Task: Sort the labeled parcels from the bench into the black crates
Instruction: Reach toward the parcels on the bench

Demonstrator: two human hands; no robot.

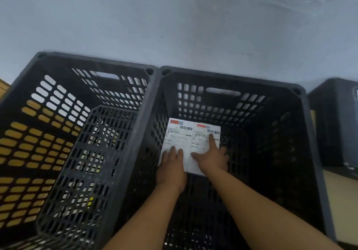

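Two black slotted crates stand side by side below me. Inside the right crate (232, 78) lie two white labeled parcels next to each other, each with a red-and-grey strip and a barcode. My left hand (171, 167) rests flat with straight fingers on the left parcel (177, 133). On the right parcel (203, 139) my right hand (211, 157) presses down, its index finger stretched toward the barcode. The left crate (93, 61) holds nothing that I can see.
A pale grey wall rises behind the crates. A dark box-shaped object (337, 121) stands to the right on a light surface (342, 209). Brown cardboard (3, 88) shows at the far left and through the left crate's slots.
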